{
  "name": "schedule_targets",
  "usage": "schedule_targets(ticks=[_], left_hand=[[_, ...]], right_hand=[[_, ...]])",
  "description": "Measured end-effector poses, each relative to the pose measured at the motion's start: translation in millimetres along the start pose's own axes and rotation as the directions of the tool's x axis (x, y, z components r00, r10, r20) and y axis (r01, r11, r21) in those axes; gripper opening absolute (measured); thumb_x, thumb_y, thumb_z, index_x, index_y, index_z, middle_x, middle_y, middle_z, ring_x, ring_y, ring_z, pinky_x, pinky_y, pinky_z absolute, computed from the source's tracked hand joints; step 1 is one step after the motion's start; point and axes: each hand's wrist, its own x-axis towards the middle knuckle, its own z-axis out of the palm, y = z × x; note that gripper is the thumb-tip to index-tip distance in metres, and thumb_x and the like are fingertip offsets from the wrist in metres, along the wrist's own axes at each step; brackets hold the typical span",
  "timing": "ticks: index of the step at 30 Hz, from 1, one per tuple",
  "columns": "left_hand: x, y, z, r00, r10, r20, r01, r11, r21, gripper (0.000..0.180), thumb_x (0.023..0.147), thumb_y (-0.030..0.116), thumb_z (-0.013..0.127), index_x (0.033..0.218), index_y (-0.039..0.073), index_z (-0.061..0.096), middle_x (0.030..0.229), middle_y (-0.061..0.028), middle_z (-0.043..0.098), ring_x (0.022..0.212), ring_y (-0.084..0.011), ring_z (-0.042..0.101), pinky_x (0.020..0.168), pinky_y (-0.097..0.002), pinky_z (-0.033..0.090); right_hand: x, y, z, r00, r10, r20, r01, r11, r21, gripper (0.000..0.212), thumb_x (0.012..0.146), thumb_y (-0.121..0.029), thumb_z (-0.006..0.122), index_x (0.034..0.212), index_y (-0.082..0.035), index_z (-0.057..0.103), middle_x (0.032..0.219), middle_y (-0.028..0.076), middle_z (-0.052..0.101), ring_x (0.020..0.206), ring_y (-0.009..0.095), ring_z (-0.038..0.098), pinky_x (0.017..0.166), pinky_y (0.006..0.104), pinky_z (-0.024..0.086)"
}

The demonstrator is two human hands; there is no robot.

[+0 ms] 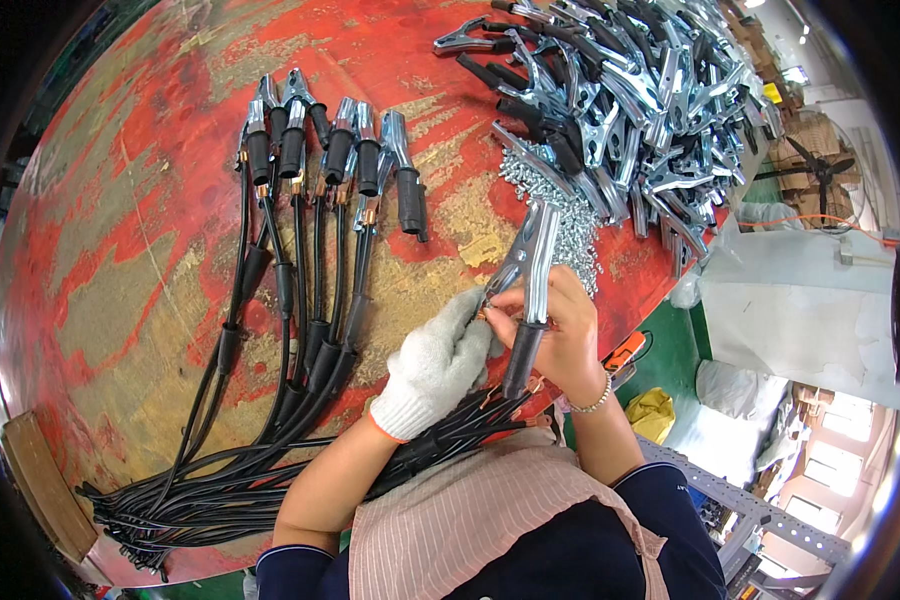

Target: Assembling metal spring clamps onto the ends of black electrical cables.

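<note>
My left hand (435,360), in a white knitted glove, is closed around the bare handle end of a metal battery clamp (535,265). The clamp's jaws point up and away, and its other handle wears a black sleeve (522,362). My bare right hand (570,330) reaches behind that sleeved handle. Its thumb and fingertips pinch together at the bare handle end, against the glove. A bit of copper shows there; whatever small thing the fingertips hold is hidden. Below my hands lies a bundle of black cables (430,450) with copper ends, across my lap and the table edge.
Cables with clamps fitted (340,150) lie in a row at the left. A large pile of loose clamps (620,90) covers the far right, beside a heap of small screws (565,225). An orange tool (625,352) sits by the right table edge. A wooden board (45,485) stands at far left.
</note>
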Motion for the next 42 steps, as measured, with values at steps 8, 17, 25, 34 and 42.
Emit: schedule_targets(ticks=[8,17,25,34,42], left_hand=[[-0.8,2.5,0.1,1.000,-0.024,0.010,0.025,0.998,-0.049,0.037,0.097,0.013,0.048,0.132,0.000,0.049,0.076,-0.0045,0.063,0.057,-0.0086,0.058,0.053,-0.0251,0.048],[0.9,1.4,0.2,0.999,0.042,0.004,-0.042,0.998,-0.037,0.038,0.097,0.013,0.048,0.133,-0.001,0.048,0.077,-0.0056,0.064,0.057,-0.0096,0.059,0.053,-0.0255,0.049],[-0.4,-0.4,-0.2,0.998,0.064,-0.004,-0.064,0.998,-0.022,0.040,0.098,0.013,0.048,0.134,-0.003,0.046,0.078,-0.0067,0.064,0.057,-0.0095,0.058,0.053,-0.0249,0.049],[-0.1,0.7,-0.4,1.000,0.029,0.001,-0.029,0.999,-0.036,0.040,0.097,0.013,0.049,0.134,-0.004,0.046,0.078,-0.0072,0.065,0.057,-0.0094,0.058,0.053,-0.0257,0.049],[-1.8,2.0,-0.6,0.998,0.050,-0.043,-0.051,0.998,-0.038,0.033,0.098,0.013,0.050,0.128,-0.002,0.053,0.090,-0.0033,0.061,0.077,-0.0053,0.053,0.067,-0.0229,0.047]], right_hand=[[-0.6,-0.2,3.0,0.999,-0.011,-0.039,0.011,1.000,-0.006,0.022,0.064,-0.006,0.085,0.082,-0.008,0.072,0.078,0.006,0.061,0.071,0.022,0.056,0.064,0.0316,0.044],[-4.1,4.6,4.0,0.999,-0.040,-0.021,0.040,0.999,-0.009,0.026,0.063,-0.007,0.086,0.086,-0.008,0.073,0.082,0.007,0.061,0.074,0.023,0.057,0.064,0.0327,0.045],[-1.7,2.6,3.2,0.994,-0.107,-0.036,0.105,0.994,-0.035,0.028,0.062,-0.007,0.086,0.087,-0.008,0.073,0.083,0.006,0.062,0.074,0.023,0.057,0.065,0.0326,0.045],[-2.6,3.3,5.7,0.986,-0.157,-0.061,0.155,0.987,-0.048,0.028,0.063,-0.007,0.086,0.088,-0.009,0.073,0.082,0.006,0.061,0.073,0.022,0.057,0.061,0.0318,0.045],[-2.6,6.1,1.6,0.966,-0.256,-0.046,0.252,0.965,-0.077,0.030,0.064,-0.011,0.084,0.093,-0.010,0.075,0.087,0.005,0.064,0.076,0.022,0.060,0.065,0.0339,0.047]])
